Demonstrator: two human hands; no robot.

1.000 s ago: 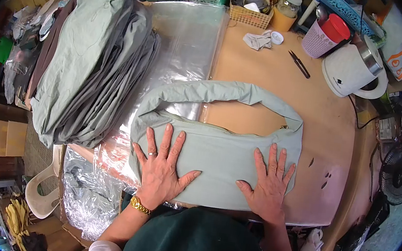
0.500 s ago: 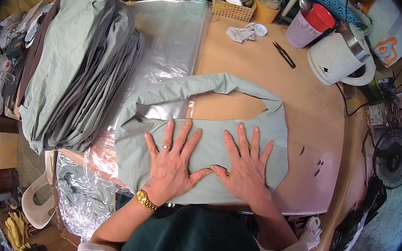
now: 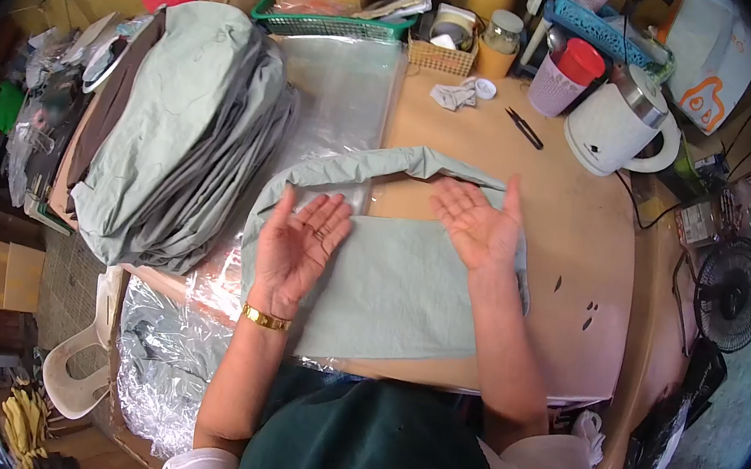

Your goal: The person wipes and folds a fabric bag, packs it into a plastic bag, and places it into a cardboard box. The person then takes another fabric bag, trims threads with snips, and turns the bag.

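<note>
A pale grey-green fabric shoulder bag (image 3: 397, 293) lies flat on the tan tabletop, its wide strap (image 3: 370, 162) arched away from me. My left hand (image 3: 302, 245) is above the bag's left side, palm turned up and fingers stretched, holding nothing. Over the right end of the bag, my right hand (image 3: 480, 226) is also open, palm up and thumb raised. A gold watch (image 3: 265, 318) circles my left wrist. To the left stands a thick stack of similar fabric pieces (image 3: 171, 119), with clear plastic sheets (image 3: 347, 74) partly beneath the bag.
Black thread snips (image 3: 525, 128) and a crumpled white cloth (image 3: 454, 96) lie farther back. A white kettle (image 3: 605, 126), a pink basket (image 3: 554, 86) and a green basket (image 3: 325, 23) line the back. A fan (image 3: 732, 294) is at right; plastic-wrapped fabric (image 3: 171, 364) sits lower left.
Both hands have lifted off the bag, where they lay flat palms down, and turned palms up, moving apart. The view has shifted slightly.
</note>
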